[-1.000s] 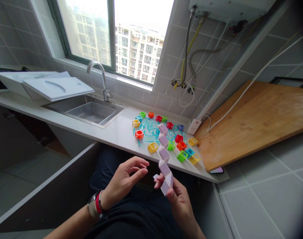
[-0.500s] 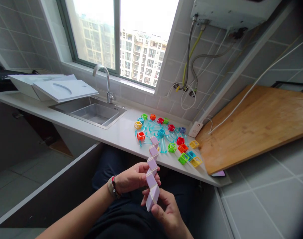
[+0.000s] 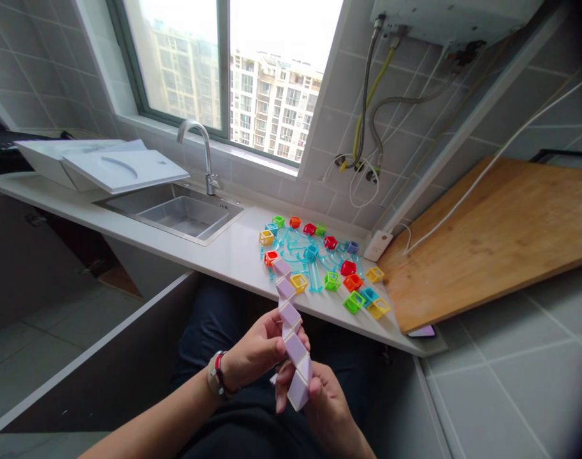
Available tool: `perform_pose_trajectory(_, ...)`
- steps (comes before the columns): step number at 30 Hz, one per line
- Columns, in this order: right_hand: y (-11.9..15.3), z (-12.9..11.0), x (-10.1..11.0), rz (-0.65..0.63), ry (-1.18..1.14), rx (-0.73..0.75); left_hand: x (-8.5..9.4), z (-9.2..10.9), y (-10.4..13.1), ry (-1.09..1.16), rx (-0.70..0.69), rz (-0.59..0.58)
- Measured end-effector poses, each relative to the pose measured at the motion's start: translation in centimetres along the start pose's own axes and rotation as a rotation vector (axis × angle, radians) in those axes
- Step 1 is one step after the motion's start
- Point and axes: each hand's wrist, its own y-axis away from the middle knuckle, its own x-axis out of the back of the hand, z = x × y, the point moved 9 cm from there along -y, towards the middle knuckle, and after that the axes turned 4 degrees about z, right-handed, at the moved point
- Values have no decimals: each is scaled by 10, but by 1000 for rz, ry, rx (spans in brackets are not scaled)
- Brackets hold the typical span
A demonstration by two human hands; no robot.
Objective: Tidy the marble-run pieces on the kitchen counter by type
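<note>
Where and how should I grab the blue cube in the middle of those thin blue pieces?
I'd come straight down on the blue cube and pinch opposite upper edges. Its open frame offers bars to grip, while the thin blue pieces crowd its sides.

No word, number or brand can be read with certainty. A small grey mark is on the white flat lid (image 3: 142,173), which lies partly over the sink (image 3: 180,217), toward the left end of the surface (image 3: 224,261); it is too small to tell what it is. Some tiny dark marks are on the back right corner of the sink rim, and I cannot tell if they are print or only slots. The white plug box (image 3: 377,247), near the back right corner of the surface, carries a small dark spot and very faint marks, also not readable. On the wristwatch (image 3: 215,375), the dial is too small for any figure to be read.
</note>
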Motion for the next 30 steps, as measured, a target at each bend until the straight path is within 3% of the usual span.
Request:
perform_pose_trajectory(7, -1, -19, 3, 97, 326, 80, -7, 7, 2, -131, -79, 82)
perform_pose_trajectory(17, 1, -41, 14, 256, 721, 223, 7, 4, 6, -154, -123, 220)
perform_pose_trajectory(25, 5, -41, 16, 268, 684, 266, 0, -3, -1, -73, -69, 12)
perform_pose_trajectory(30, 5, -34, 17, 256, 563, 202, -5, 5, -4, -205, -100, -109)
